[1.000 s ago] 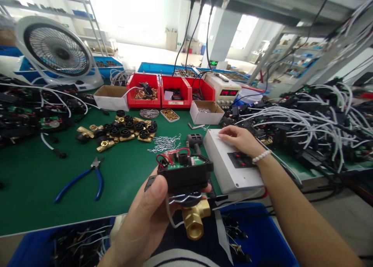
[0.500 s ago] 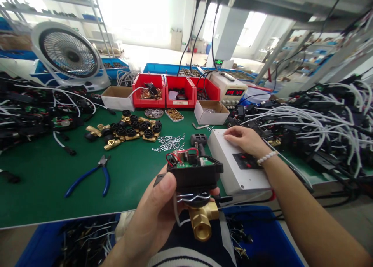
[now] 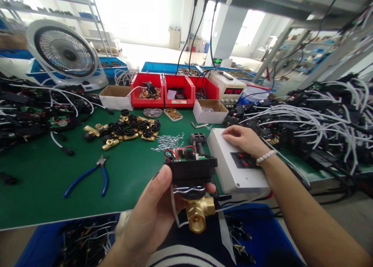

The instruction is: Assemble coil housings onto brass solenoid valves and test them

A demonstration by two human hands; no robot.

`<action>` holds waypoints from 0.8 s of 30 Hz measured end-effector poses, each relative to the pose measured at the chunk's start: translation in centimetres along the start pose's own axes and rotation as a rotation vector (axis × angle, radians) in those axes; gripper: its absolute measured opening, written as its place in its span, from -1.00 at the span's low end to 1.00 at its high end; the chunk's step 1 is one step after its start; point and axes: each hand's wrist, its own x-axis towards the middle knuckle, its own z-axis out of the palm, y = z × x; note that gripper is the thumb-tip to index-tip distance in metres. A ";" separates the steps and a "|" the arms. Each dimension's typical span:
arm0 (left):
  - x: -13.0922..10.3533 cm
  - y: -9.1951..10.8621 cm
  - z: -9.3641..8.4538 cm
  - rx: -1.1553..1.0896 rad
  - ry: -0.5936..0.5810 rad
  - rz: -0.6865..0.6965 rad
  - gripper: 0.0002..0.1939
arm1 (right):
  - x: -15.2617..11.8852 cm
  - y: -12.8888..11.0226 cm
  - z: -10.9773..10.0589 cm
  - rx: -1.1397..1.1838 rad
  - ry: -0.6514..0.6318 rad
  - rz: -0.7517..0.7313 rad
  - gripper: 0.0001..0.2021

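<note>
blown-out window glare, warped edges

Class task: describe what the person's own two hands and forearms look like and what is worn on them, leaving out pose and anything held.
Both forearms are bare, with no sleeves or gloves in view. The right hand has a bracelet of small white beads around its wrist. The left hand wears nothing visible: no ring, watch or band, and its fingers have short, plain nails.

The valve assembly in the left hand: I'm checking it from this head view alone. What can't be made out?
- Valve assembly: its near left side is hidden under the left hand; circuit-board markings too small.
- White box: the far end is covered by the right hand, so any button there is hidden.
- Power supply: red digits too small to read.
</note>
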 end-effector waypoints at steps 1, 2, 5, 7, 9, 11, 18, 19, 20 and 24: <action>0.0 0.0 0.0 -0.006 0.006 -0.002 -0.54 | 0.0 0.0 0.0 -0.001 0.002 -0.002 -0.72; 0.1 -0.1 -0.1 -0.008 0.012 0.002 -0.54 | 0.0 0.1 0.0 -0.001 0.004 -0.003 -0.71; 0.1 -0.2 -0.1 0.002 0.043 0.026 -0.54 | -0.1 0.1 0.1 -0.005 0.008 0.001 -0.69; 0.2 -0.3 -0.2 0.007 0.067 0.040 -0.54 | -0.1 0.1 0.1 -0.011 0.010 0.011 -0.68; 0.3 -0.4 -0.3 0.015 0.085 0.047 -0.55 | -0.1 0.1 0.1 -0.019 0.012 0.025 -0.67; 0.4 -0.5 -0.4 0.018 0.103 0.062 -0.55 | -0.1 0.0 0.1 -0.031 0.012 0.040 -0.65; 0.9 -0.7 -0.6 0.277 0.221 0.223 -0.51 | -0.2 -0.5 -0.2 -0.059 -0.004 0.052 -0.53; 1.0 -0.7 -0.5 0.318 0.223 0.274 -0.51 | -0.1 -0.5 -0.3 -0.064 -0.003 0.050 -0.49; 1.0 -0.7 -0.5 0.342 0.217 0.323 -0.52 | 0.0 -0.5 -0.3 -0.069 -0.003 0.045 -0.45; 1.3 -0.7 -0.5 0.355 0.177 0.392 -0.51 | 0.9 0.0 -0.5 -0.082 -0.008 0.039 -0.37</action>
